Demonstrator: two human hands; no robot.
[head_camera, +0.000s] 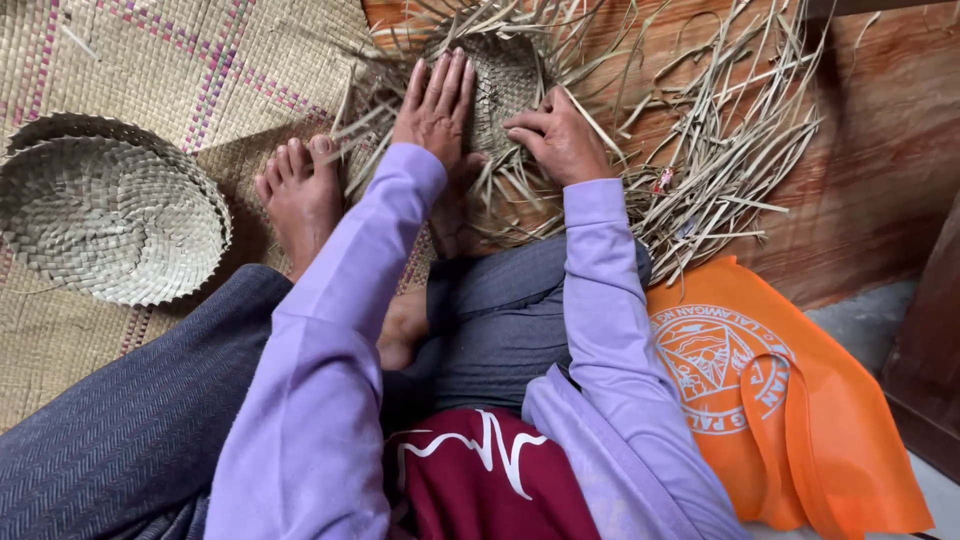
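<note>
seated weaver at work, upper centre of the frame: the left hand (437, 100) lies flat, fingers straight and nearly together, pressing the half-woven basket (503, 82) to the floor; the right hand (556, 135) curls its fingers narrowly around a loose strip (592, 122). if the flat hand eases, the unfinished plaiting could probably spring apart. a finished basket (105, 215) sits at left.

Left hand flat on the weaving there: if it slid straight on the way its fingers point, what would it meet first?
The left hand lies flat on the half-woven piece, fingers pointing away from the person. Straight on, it would likely first meet the loose straw strips fanning from the far edge, though depth is hard to judge.
</note>
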